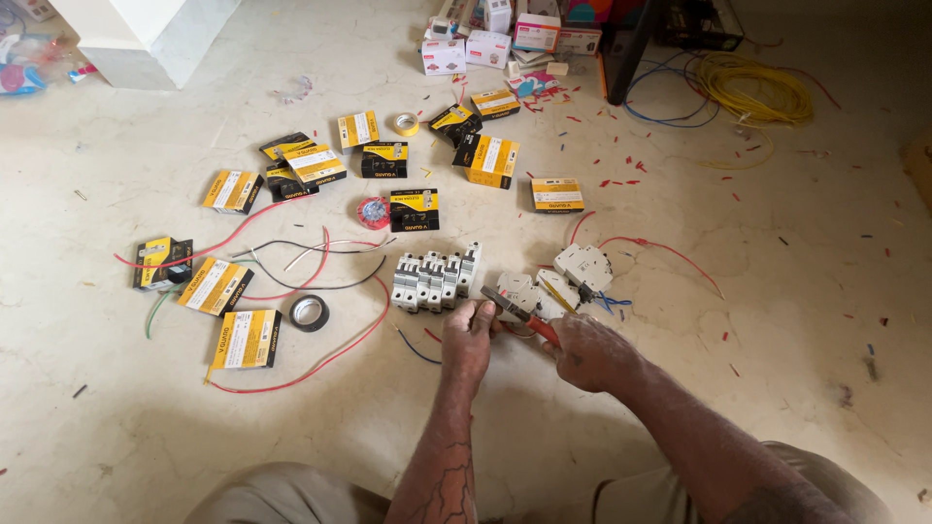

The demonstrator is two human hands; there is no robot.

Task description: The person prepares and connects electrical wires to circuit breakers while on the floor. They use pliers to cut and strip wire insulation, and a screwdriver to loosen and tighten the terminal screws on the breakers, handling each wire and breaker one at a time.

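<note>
Pliers with red-orange plastic handles and dark metal jaws (519,315) lie between our two hands on the pale stone floor (777,291), their long axis running diagonally from upper left (the jaw end) down to lower right (the handle end). In the head view, our right hand (587,351) is closed around the handles and sits at the lower right end of the tool, so it is the nearer hand to the grip. Our left hand (471,335) lies just left of the jaws, fingers curled shut; it seems to pinch something small at the jaw tip, perhaps a wire end, but we cannot tell what.

Just beyond the jaws sits a white plastic circuit breaker (519,289), touching or nearly touching the tool, with a larger white breaker (582,265) behind it to the right. A row of white breakers clipped side by side (435,279) stands just left of our left hand.

Farther out, a black roll of insulating tape (309,312) rests near loose red wire (320,364), and yellow-and-black cardboard boxes (243,340) are scattered across the left and middle of the floor. A coil of yellow cable (757,92) lies well apart at upper right.
</note>
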